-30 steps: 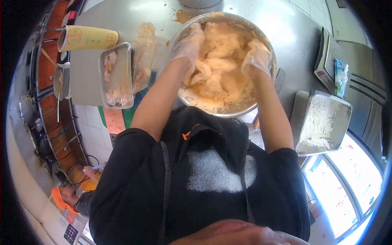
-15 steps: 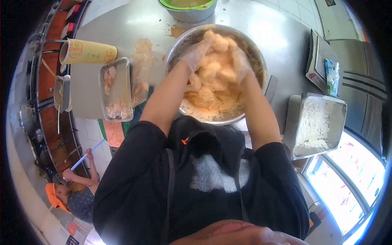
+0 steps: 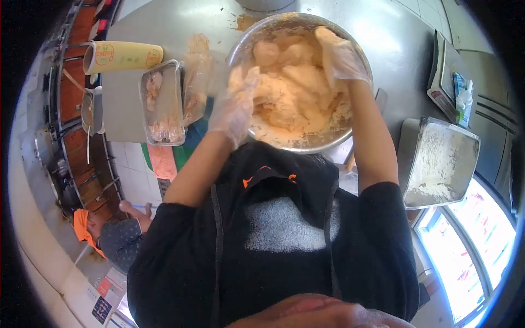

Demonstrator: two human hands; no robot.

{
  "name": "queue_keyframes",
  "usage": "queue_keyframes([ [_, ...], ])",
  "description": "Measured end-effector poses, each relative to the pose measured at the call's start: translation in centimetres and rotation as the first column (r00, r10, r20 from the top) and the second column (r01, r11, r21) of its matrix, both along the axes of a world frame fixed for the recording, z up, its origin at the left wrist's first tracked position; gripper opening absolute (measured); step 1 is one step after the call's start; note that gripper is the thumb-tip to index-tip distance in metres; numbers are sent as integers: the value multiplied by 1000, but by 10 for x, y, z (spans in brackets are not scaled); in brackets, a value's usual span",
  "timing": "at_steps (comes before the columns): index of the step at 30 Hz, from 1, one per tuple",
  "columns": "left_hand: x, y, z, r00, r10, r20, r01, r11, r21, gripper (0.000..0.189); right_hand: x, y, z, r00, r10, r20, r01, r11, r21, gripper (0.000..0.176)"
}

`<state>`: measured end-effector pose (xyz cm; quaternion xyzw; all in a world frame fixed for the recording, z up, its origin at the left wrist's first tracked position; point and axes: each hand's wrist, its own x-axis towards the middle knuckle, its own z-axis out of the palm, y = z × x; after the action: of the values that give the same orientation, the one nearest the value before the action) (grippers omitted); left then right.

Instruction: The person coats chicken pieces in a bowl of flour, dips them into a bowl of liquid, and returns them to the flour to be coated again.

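A large metal bowl [image 3: 363,57] holds several orange-coated pieces, which look like battered chicken [image 3: 295,82], with pale crumbs on its inner wall. My left hand [image 3: 239,101], in a clear plastic glove, is at the bowl's left rim with its fingers apart and somewhat blurred. At the upper right inside the bowl is my right hand [image 3: 340,54], gloved too, its fingers stretched out against the wall and coated with orange batter. Neither hand has a piece gripped in it.
Left of the bowl lie a clear tray [image 3: 179,104] with raw pieces, a plastic bag [image 3: 198,68] and a paper cup [image 3: 123,57]. On the right are a flour-dusted metal container [image 3: 406,158] and a scale [image 3: 445,82]. A person in an orange head covering [image 3: 82,227] is at lower left.
My hands have come apart from the middle of the bowl, the left out to the left rim and the right toward the upper right. The view has shifted, and the other person has moved.
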<state>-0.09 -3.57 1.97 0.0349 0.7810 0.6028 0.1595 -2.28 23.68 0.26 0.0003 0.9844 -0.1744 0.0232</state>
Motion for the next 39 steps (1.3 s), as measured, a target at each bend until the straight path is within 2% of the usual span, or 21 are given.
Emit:
queue_keyframes([
  [1,8,6,13,891,110,441,-265,914,308,52,-10,-3,-17,1000,1,-9,-1,1000,-5,38],
  [3,22,14,40,826,131,549,-343,889,304,52,-29,-17,-28,967,251,52,-255,962,100,45],
  [5,21,24,57,740,150,656,-426,859,284,51,-31,-37,39,940,148,309,-140,989,-48,39],
  [7,9,36,61,653,196,732,-309,951,21,48,-41,-45,51,768,-39,639,181,971,-158,45],
  [11,0,50,37,665,263,699,-292,953,-80,47,-28,-28,-6,744,69,664,291,862,-416,51],
  [13,-4,40,-27,920,200,337,-53,916,-397,62,-6,-30,-17,701,101,706,359,806,-471,54],
  [14,-8,34,-48,919,193,342,-42,914,-403,62,1,-31,-23,673,109,732,398,781,-482,56],
  [17,-13,27,-63,969,-174,177,221,930,-294,52,21,-36,-30,621,106,777,463,750,-473,60],
  [19,-18,45,-4,910,-122,397,93,991,92,58,21,-30,-31,545,277,792,239,853,-463,63],
  [21,-30,60,26,764,-28,645,-110,979,172,63,29,-12,-62,641,322,697,117,856,-503,65],
  [23,-25,54,37,859,-276,430,329,943,-53,62,40,-7,-54,708,376,597,-15,854,-520,67],
  [24,-19,50,35,924,-352,148,362,931,-50,58,47,-9,-17,757,311,574,-51,905,-423,56],
  [26,-27,48,18,921,-352,170,380,907,-183,57,54,-14,13,800,248,546,-79,946,-313,46],
  [27,-32,49,15,918,-335,211,380,894,-236,57,57,-16,17,838,56,543,303,779,-548,41],
  [28,-34,50,12,919,-310,245,371,891,-261,56,58,-17,19,796,-129,591,584,420,-695,37],
  [31,-36,49,14,910,-250,332,329,921,-207,56,47,-14,25,763,-328,557,641,277,-715,51],
  [32,-36,50,14,904,-232,360,310,934,-177,56,45,-9,23,766,-327,554,638,278,-719,51],
  [34,-37,53,17,886,-207,414,276,955,-112,56,42,11,14,929,-360,87,370,893,-257,42],
  [35,-38,55,17,882,-200,428,261,961,-89,56,37,18,-2,929,-360,84,369,893,-259,42],
  [37,-41,60,15,876,-183,445,235,970,-64,57,30,25,-44,833,-344,434,327,938,116,29],
  [39,-46,63,12,888,-169,428,217,974,-65,57,32,15,-91,815,-347,464,439,892,-106,25],
])
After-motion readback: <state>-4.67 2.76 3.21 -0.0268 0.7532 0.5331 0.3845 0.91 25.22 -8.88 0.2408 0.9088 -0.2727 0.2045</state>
